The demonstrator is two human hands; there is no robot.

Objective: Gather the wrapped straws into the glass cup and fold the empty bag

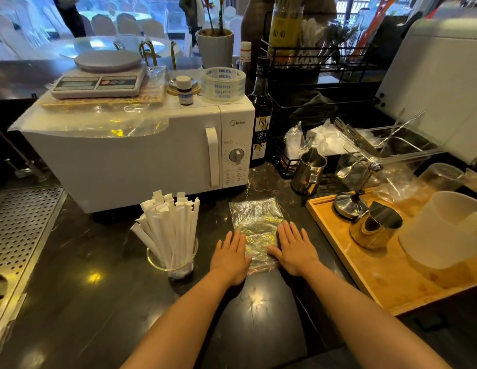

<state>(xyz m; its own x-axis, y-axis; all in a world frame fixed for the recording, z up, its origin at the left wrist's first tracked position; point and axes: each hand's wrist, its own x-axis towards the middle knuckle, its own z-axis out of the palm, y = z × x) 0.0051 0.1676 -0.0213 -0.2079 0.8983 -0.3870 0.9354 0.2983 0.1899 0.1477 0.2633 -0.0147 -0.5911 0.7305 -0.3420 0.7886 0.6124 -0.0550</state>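
Nearby, microwave (141, 155), seemingly "Midea"-branded.

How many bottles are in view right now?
3. A small brown bottle stands on the microwave, a tall dark bottle stands on the counter right of it, and a white-capped bottle stands behind that. The rack may hide others.

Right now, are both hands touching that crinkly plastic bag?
Touching. The head view shows the left hand and right hand lying flat, palms down, on the bag's side edges.
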